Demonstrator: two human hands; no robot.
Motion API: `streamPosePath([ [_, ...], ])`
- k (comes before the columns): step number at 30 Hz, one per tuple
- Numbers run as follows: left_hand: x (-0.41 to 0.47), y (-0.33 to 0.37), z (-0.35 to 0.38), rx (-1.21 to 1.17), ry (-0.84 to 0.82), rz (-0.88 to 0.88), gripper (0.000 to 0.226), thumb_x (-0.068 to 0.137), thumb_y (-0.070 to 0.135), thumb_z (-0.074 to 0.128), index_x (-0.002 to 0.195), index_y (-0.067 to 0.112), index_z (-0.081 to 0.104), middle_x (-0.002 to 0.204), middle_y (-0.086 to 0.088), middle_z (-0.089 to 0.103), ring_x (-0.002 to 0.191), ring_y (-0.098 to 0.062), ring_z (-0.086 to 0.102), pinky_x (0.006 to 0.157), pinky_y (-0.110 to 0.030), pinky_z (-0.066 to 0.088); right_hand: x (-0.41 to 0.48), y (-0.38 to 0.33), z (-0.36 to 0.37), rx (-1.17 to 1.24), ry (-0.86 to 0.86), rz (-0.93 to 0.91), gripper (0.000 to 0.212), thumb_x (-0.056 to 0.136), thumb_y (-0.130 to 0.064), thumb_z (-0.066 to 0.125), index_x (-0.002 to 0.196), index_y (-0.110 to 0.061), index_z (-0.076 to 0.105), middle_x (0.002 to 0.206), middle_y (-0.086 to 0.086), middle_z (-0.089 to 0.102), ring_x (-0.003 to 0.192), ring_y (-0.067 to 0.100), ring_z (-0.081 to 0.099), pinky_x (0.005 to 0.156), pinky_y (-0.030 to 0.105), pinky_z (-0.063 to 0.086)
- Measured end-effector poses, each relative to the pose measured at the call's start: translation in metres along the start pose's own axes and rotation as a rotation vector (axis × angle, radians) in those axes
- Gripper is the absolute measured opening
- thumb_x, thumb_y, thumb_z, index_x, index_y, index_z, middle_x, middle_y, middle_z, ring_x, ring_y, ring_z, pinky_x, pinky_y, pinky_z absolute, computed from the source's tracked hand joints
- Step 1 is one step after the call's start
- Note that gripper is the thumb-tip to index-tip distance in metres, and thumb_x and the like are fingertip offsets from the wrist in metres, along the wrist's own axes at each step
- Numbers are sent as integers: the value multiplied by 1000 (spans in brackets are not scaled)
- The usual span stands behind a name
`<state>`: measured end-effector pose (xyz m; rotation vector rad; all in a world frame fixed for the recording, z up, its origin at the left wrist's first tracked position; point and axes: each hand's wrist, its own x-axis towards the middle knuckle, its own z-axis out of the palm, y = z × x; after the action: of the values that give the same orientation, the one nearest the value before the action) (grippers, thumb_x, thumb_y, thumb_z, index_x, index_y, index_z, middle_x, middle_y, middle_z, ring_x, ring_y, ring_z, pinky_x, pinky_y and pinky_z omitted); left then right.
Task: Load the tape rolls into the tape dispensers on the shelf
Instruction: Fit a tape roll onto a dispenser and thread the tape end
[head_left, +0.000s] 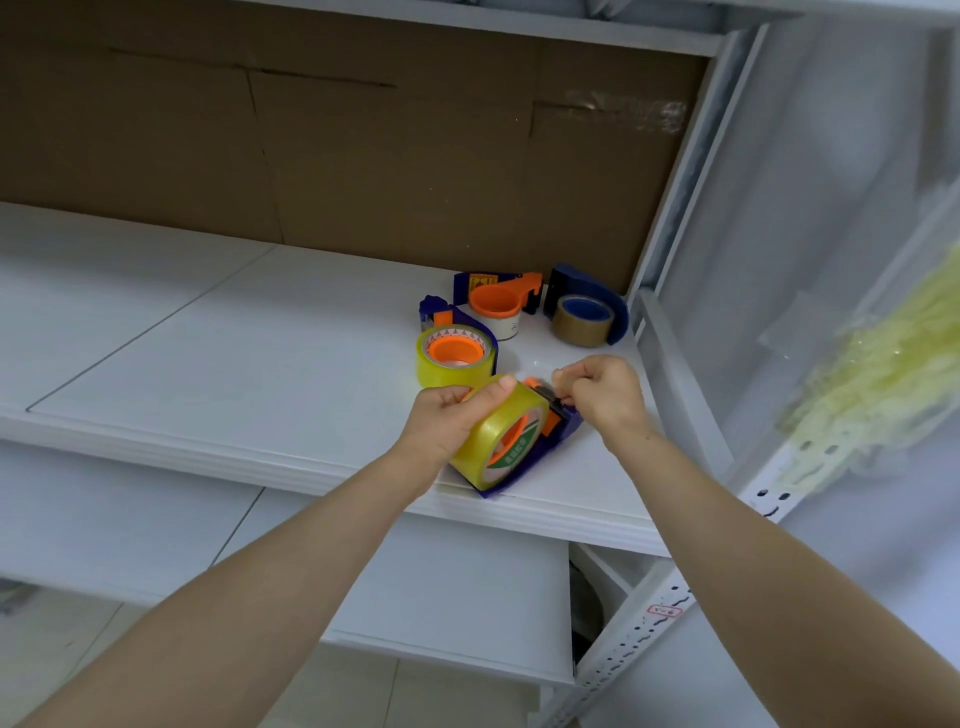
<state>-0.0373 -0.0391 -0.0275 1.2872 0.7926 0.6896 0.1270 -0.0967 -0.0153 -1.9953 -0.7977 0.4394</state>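
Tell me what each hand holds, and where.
Left hand grips the yellow transparent tape roll by its outer rim; right hand pinches the cutter end of the blue plastic dispenser.

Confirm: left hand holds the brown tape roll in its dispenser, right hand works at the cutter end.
Wrong colour. The head view shows the left hand holding the yellow tape roll in its dispenser; the right hand works at the cutter end. The brown roll sits behind.

A sheet of brown cardboard (363, 130) is standing behind the white shelf (208, 332), and a lower shelf (415, 582) is sitting underneath.
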Motion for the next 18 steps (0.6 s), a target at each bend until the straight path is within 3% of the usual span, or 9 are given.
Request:
streamPosePath([
  [3,1,2,1,-5,19,-26,32,76,41,71,80,10,72,74,-2,74,70,-13,69,72,-26,57,1,-9,-5,46,-97,49,23,83,3,56,69,-15,63,79,5,65,88,25,63,82,37,54],
  [5,1,2,1,-5,27,-32,29,75,43,71,77,13,73,73,-2,74,71,-15,70,75,-28,57,-2,-20,-12,84,-185,100,17,85,2,54,90,-11,63,86,8,66,86,20,61,65,23,46],
  [7,2,2,0,-3,25,-31,29,76,42,71,77,13,73,72,-2,74,72,-16,70,75,-29,57,-1,-26,-16,106,-247,130,21,89,-7,53,107,-13,59,89,10,67,79,16,61,56,21,36],
  [10,1,3,1,4,10,-36,27,76,42,71,77,15,72,70,0,74,72,-15,70,73,-27,57,0,-31,-12,-10,-278,100,31,82,-29,68,97,-2,67,82,9,67,68,12,59,54,21,38],
  [13,1,4,1,8,11,-32,24,76,41,71,74,17,72,68,2,74,73,-16,70,74,-27,56,5,-31,-6,-116,-271,57,45,71,-31,80,92,7,68,84,15,69,80,23,65,77,36,55],
  [15,0,4,2,8,14,-32,24,76,41,71,74,17,71,68,2,73,73,-16,69,74,-28,56,9,-30,-6,-151,-268,59,38,70,-25,82,91,5,69,91,18,71,88,29,67,85,40,55],
  [18,0,4,1,18,17,-24,26,76,43,71,75,16,71,70,0,74,73,-16,69,76,-29,56,7,-30,-6,-148,-255,24,12,76,-20,76,74,-10,68,85,8,69,82,18,62,71,30,50],
])
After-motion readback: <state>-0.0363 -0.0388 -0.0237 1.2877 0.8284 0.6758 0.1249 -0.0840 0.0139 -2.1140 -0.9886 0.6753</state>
